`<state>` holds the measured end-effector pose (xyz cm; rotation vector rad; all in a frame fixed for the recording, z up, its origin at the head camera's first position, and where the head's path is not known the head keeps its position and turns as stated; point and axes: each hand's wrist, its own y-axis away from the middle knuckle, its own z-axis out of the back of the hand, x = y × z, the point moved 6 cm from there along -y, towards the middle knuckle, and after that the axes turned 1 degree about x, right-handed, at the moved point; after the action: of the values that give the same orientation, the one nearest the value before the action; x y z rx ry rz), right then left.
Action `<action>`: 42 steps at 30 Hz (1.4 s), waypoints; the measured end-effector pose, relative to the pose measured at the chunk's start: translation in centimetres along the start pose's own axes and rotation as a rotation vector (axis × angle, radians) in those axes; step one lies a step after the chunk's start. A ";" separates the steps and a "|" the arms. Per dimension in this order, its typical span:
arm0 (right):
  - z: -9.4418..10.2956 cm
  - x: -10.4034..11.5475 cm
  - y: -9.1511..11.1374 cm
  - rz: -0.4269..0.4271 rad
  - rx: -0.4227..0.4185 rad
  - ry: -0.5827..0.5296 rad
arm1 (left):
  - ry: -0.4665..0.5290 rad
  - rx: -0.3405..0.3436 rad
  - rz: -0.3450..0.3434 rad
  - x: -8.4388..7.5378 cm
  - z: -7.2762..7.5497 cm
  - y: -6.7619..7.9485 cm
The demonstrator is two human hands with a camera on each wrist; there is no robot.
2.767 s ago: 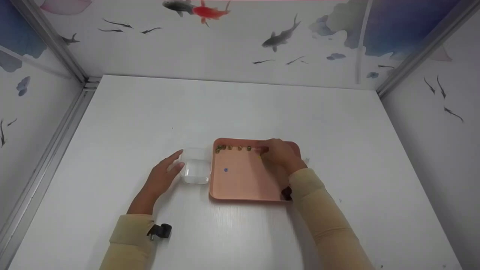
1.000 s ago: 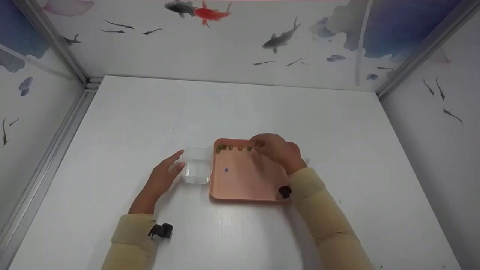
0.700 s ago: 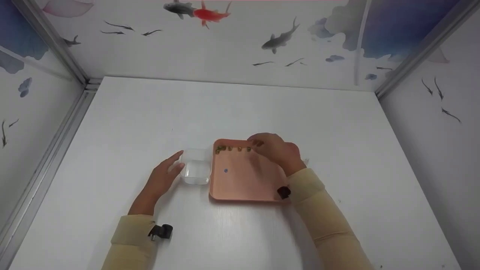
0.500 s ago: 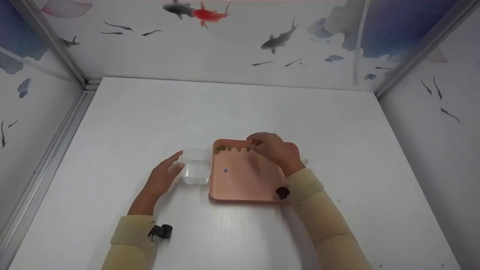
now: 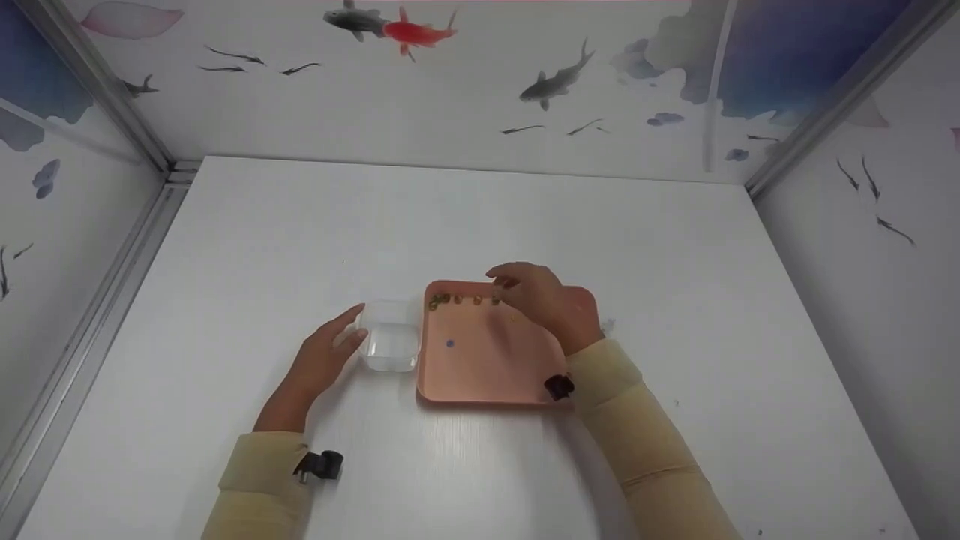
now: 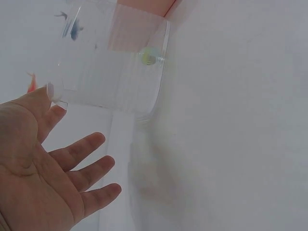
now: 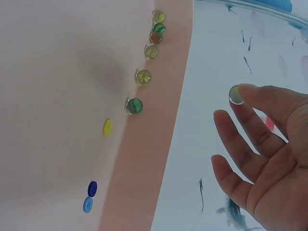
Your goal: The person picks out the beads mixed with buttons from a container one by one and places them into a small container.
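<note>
In the head view my right hand [image 5: 534, 296] is above the far rim of the pink tray [image 5: 480, 382]. Its thumb and index finger pinch a clear glass marble [image 7: 236, 95], seen best in the right wrist view. Along the tray's far edge lies a row of several marbles, among them a green one [image 7: 134, 106] and a yellowish one [image 7: 143, 77]. At the tray's left stands a clear plastic container [image 5: 391, 341]. The straight thumb and index finger of my left hand [image 5: 324, 352] touch its left side; the other fingers are spread.
On the tray floor lie a yellow button [image 7: 107, 127], a dark blue button [image 7: 92, 188] and a light blue button [image 7: 88, 205]. A yellow-green round thing [image 6: 150, 56] shows through the container wall. Panels with painted fish enclose the white table [image 5: 465, 225].
My right hand has risen from the tray's far right part and shifted left to above the far rim, pinching the marble. My left hand stays at the container.
</note>
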<state>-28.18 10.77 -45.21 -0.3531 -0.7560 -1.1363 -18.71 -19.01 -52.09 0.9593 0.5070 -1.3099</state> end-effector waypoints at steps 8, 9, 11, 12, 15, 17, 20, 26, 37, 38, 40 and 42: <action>-0.1 0.7 0.4 -0.008 -0.012 -0.042 | 0.000 -0.001 0.006 0.0 0.0 0.1; -0.2 0.8 0.4 -0.005 -0.013 -0.044 | 0.003 -0.001 0.010 0.1 0.0 0.1; -0.1 1.2 0.3 0.029 -0.019 -0.045 | 0.002 0.000 0.013 0.1 -0.1 0.0; -0.1 1.4 0.3 0.046 -0.022 -0.047 | 0.002 0.001 0.013 0.1 -0.1 0.0; -0.1 2.2 0.2 0.111 -0.036 -0.037 | 0.002 0.000 0.008 0.1 -0.1 -0.1; -0.2 2.5 0.3 0.123 -0.038 -0.042 | 0.003 0.001 0.004 0.0 -0.1 -0.1; -0.5 3.0 0.2 0.137 -0.036 -0.036 | 0.006 0.005 0.005 -0.1 -0.1 -0.1; -1.4 3.8 0.0 0.141 -0.004 -0.014 | -0.001 0.007 0.013 0.0 -0.1 0.2; -2.7 5.1 -0.3 0.170 0.027 -0.019 | 0.015 0.003 0.026 0.0 -0.1 0.1; -2.8 5.2 -0.3 0.182 0.028 -0.018 | 0.014 0.003 0.024 0.0 -0.2 0.1; -3.1 5.4 -0.2 0.202 0.032 -0.016 | 0.016 0.003 0.022 0.0 -0.2 0.1; -3.4 5.5 -0.2 0.219 0.035 -0.018 | 0.020 0.003 0.020 0.0 -0.2 0.1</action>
<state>-25.94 4.86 -43.76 -0.4068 -0.7329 -0.9141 -18.51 -18.83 -52.21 0.9782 0.5099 -1.2849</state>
